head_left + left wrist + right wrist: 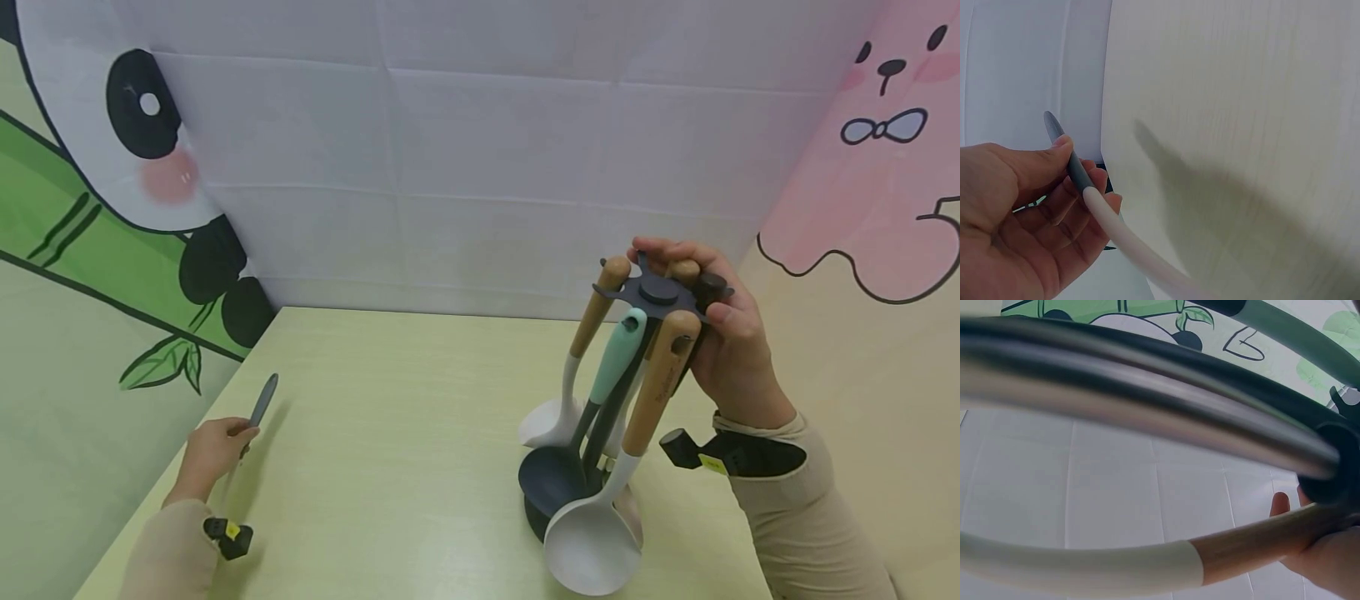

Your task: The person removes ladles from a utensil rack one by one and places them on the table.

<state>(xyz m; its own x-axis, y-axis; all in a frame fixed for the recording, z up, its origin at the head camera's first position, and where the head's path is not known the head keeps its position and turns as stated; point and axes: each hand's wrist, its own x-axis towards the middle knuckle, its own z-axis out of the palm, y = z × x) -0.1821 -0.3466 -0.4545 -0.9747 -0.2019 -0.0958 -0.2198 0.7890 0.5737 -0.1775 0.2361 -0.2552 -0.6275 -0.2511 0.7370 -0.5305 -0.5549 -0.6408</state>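
At the left of the head view, my left hand [212, 454] pinches a kitchen utensil by its grey handle [264, 400]. Its pale, curved shaft [1135, 247] runs out of the left wrist view, so its working end is hidden. On the right side, my right hand [738, 358] grips the top of a dark utensil rack [658, 289], thumb in front and fingers behind. From the rack hang a white ladle [592, 546] with a wooden handle, a dark ladle [551, 479] with a mint handle, and another white utensil [551, 423] at the back. Others are partly covered.
The pale wooden table [390, 433] lies between both hands. A white sheet [480, 192] rises behind its far edge, with a panda drawing at left and a pink animal drawing [877, 192] at right. Each wrist wears a small black camera [757, 454].
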